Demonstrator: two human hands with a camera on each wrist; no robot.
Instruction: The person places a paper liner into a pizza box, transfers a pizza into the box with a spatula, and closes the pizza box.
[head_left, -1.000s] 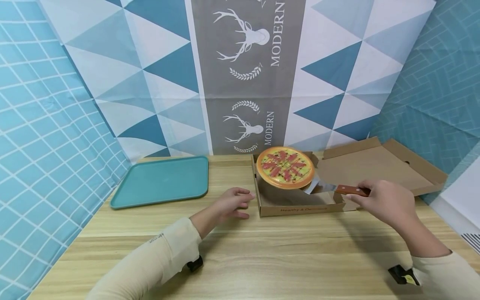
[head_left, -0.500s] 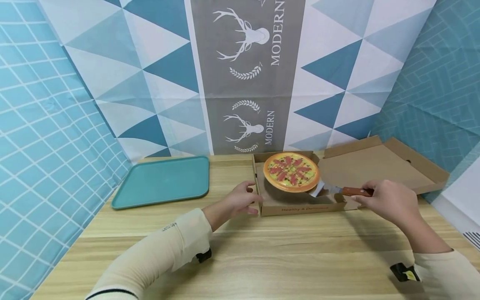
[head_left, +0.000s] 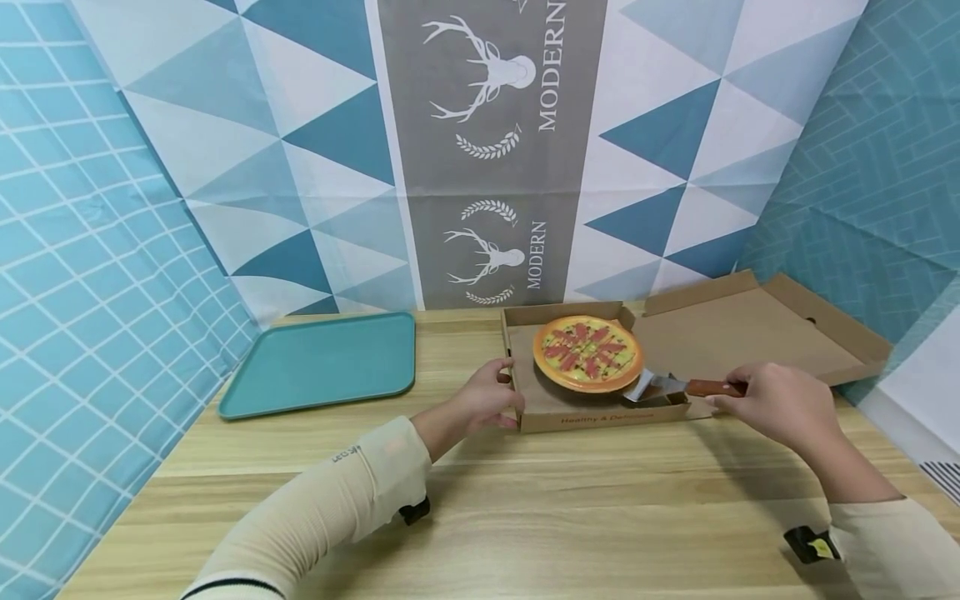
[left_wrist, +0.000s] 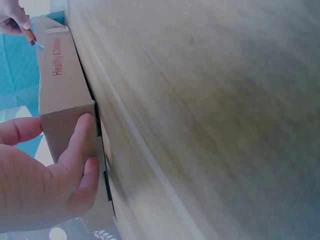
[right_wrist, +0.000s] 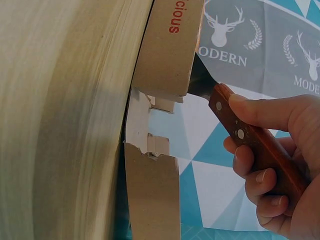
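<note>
A round pizza (head_left: 588,354) with red strips on top is within the cardboard pizza box (head_left: 607,419), above its floor. Whether it touches the floor cannot be seen. Under the pizza's right edge goes the metal blade of a spatula (head_left: 648,385). My right hand (head_left: 783,408) grips its wooden handle (right_wrist: 260,140), the thumb along the top and the fingers curled below. At the box's left side, my left hand (head_left: 480,400) touches the outer wall with extended fingers (left_wrist: 80,137). Its thumb (left_wrist: 22,131) lies by the wall's upper edge.
A teal tray (head_left: 322,367) lies on the wooden table (head_left: 525,517), left of the box. The box lid (head_left: 742,333) is folded open to the right. Patterned wall coverings (head_left: 345,167) stand behind and at both sides.
The pizza and spatula have moved right and toward me, and lower into the box. My left hand has moved right, onto the box's left wall. My right hand keeps its grip.
</note>
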